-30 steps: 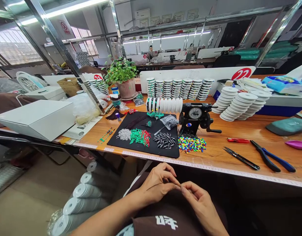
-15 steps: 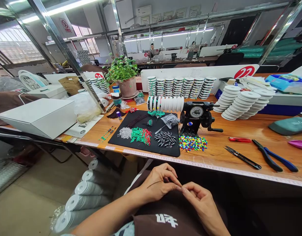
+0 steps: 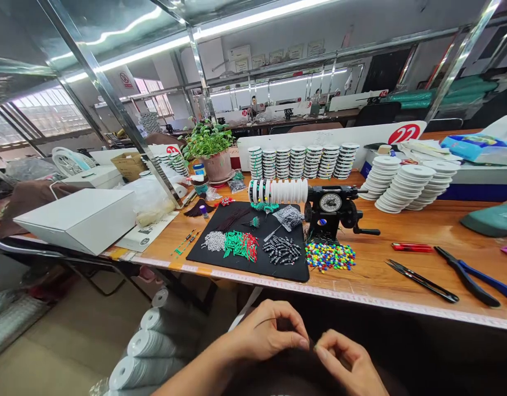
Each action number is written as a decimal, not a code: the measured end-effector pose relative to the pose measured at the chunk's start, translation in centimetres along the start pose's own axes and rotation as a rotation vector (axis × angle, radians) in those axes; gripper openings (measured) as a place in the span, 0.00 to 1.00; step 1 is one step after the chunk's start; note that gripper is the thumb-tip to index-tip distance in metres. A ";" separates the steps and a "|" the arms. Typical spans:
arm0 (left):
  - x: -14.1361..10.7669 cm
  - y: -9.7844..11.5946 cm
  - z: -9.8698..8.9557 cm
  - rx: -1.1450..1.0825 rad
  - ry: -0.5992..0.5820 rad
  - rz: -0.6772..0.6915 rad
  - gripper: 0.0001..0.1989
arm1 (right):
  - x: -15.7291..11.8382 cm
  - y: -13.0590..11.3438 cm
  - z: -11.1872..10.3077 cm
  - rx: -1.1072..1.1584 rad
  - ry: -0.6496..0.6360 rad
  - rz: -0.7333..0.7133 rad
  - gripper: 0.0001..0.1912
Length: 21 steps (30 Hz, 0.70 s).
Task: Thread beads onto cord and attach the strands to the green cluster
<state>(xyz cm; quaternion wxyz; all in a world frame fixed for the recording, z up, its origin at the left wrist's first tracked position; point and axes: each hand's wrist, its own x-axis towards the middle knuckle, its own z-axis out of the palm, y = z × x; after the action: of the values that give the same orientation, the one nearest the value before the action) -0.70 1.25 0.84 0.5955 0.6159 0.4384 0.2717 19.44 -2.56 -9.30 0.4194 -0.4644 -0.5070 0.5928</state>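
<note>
The left hand (image 3: 266,336) is closed in a pinch on a thin dark wire (image 3: 265,320), held over a dark brown apron (image 3: 286,377). Just beside it is the right hand (image 3: 347,364), its fingers curled; whether they grip anything is impossible to tell.

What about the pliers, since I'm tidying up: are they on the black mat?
No, the blue-handled pliers lie on the wooden table, right of the black mat.

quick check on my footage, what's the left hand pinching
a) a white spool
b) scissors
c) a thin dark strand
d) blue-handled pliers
c, the left hand pinches a thin dark strand between its fingers, with one end sticking out past them.
</note>
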 end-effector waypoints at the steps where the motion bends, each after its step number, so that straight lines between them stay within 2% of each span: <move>1: -0.1 0.6 -0.9 -0.034 -0.016 -0.036 0.08 | 0.1 0.2 0.0 0.026 0.004 -0.011 0.26; 3: -0.3 1.8 -3.3 -0.055 0.003 -0.068 0.10 | 0.1 0.2 0.0 0.092 0.060 -0.039 0.26; 4: -0.3 2.4 -4.8 0.001 0.049 -0.055 0.11 | 0.1 0.0 0.1 0.128 0.096 -0.052 0.26; 9: 1.1 3.8 -12.4 0.595 0.501 0.074 0.08 | -0.1 -1.4 0.7 0.240 0.223 -0.059 0.26; 11: 2.1 3.6 -14.1 0.708 0.588 0.087 0.05 | -0.1 -1.6 0.8 0.245 0.227 -0.060 0.26; 14: 3.6 3.0 -15.0 0.853 0.554 0.107 0.04 | 0.0 -1.4 1.0 0.248 0.220 -0.057 0.27; 17: 4.6 2.7 -14.9 0.944 0.468 0.123 0.05 | 0.1 -1.3 1.1 0.268 0.220 -0.050 0.27; 21: 5.4 2.7 -14.9 0.989 0.429 0.148 0.06 | 0.1 -1.0 1.0 0.285 0.230 -0.036 0.28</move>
<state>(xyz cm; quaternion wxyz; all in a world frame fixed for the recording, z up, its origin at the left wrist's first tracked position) -10.38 13.56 4.54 0.1111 0.7826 0.5812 0.1937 18.45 -2.55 -8.30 0.5468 -0.4559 -0.3746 0.5940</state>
